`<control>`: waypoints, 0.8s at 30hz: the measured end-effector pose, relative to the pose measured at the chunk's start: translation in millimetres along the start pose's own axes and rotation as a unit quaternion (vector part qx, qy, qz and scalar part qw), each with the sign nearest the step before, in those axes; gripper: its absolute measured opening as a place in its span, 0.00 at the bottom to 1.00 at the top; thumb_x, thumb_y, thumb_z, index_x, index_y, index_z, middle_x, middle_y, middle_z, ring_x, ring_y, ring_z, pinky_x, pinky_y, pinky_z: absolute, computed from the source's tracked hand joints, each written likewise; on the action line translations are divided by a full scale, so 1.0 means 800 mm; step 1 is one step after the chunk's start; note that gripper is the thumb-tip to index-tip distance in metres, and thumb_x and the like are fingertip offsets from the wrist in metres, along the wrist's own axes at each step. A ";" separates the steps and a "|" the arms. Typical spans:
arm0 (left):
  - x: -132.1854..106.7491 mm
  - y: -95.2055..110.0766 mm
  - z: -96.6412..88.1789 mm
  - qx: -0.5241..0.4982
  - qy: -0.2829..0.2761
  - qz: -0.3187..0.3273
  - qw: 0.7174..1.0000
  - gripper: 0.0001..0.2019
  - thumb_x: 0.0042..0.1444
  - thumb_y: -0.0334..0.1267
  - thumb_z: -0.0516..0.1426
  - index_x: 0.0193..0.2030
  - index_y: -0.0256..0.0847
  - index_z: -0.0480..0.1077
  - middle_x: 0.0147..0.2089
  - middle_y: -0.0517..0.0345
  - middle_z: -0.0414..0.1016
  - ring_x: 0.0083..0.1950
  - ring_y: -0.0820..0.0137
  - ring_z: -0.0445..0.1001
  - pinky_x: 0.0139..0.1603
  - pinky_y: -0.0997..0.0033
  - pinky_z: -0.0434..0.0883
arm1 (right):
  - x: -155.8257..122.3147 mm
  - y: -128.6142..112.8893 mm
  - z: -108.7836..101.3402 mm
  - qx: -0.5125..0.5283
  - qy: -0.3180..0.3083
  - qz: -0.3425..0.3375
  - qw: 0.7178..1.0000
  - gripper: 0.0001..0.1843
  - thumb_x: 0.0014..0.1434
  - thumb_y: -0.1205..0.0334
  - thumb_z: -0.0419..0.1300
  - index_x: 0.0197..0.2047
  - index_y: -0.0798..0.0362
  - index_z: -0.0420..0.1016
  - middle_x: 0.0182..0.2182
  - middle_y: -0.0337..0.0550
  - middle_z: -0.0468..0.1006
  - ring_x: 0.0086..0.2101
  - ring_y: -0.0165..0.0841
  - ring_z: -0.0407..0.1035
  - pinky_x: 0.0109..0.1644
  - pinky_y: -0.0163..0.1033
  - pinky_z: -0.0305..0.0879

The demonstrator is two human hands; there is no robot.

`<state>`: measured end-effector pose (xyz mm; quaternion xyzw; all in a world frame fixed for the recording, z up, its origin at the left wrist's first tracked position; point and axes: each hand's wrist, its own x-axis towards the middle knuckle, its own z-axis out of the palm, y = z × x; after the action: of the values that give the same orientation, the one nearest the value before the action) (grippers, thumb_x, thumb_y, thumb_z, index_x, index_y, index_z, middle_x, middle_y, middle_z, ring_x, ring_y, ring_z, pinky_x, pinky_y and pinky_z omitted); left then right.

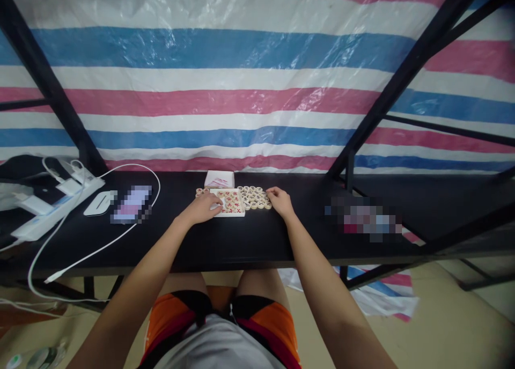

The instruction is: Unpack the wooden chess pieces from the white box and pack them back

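Note:
A small white box tray (242, 213) on the black table holds round Chinese chess pieces with red characters. My left hand (201, 207) lies over the tray's left side, fingers stretched across the pieces there; its fingertips partly hide what they touch. Right of the tray, rows of loose Chinese chess pieces (253, 197) with dark characters lie packed flat on the table. My right hand (280, 201) rests at the right end of these rows, its fingers extended against the outermost pieces. A few more pieces (199, 191) with red marks show just behind my left hand.
Behind the tray stands a white box part (219, 179) with red print. To the left are a blurred phone (132, 203), a white device (97, 203), a power strip (60, 208) and a loose white cable (86, 255). A blurred item (366, 219) lies right. Black metal posts (374, 106) flank the table (241, 245).

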<state>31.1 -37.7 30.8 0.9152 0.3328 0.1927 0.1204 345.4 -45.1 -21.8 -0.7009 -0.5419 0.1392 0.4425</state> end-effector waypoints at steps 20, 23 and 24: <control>-0.001 0.017 0.004 0.041 -0.038 0.004 0.998 0.17 0.59 0.48 0.52 0.41 0.43 0.78 0.39 0.51 0.78 0.44 0.59 0.72 0.54 0.58 0.61 | 0.002 0.004 0.002 -0.002 0.001 -0.005 1.000 0.13 0.51 0.58 0.53 0.35 0.52 0.77 0.31 0.42 0.80 0.33 0.34 0.71 0.42 0.38 0.65; -0.001 0.018 0.002 0.025 -0.035 -0.001 0.999 0.15 0.58 0.47 0.53 0.39 0.42 0.78 0.38 0.51 0.78 0.44 0.59 0.72 0.54 0.58 0.61 | 0.002 0.004 0.001 0.001 -0.001 -0.004 1.000 0.14 0.51 0.58 0.53 0.35 0.52 0.77 0.30 0.42 0.79 0.32 0.34 0.72 0.41 0.38 0.65; -0.001 0.019 0.001 0.024 -0.034 -0.004 0.999 0.15 0.58 0.47 0.53 0.39 0.41 0.77 0.37 0.51 0.78 0.44 0.59 0.72 0.54 0.58 0.61 | 0.002 0.004 0.001 0.001 -0.001 -0.004 1.000 0.13 0.51 0.58 0.53 0.35 0.52 0.77 0.30 0.42 0.79 0.32 0.34 0.72 0.41 0.38 0.65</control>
<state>39.2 -49.5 35.1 0.9225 0.3365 0.1534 0.1104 347.1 -43.4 -24.4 -0.6978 -0.5452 0.1384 0.4435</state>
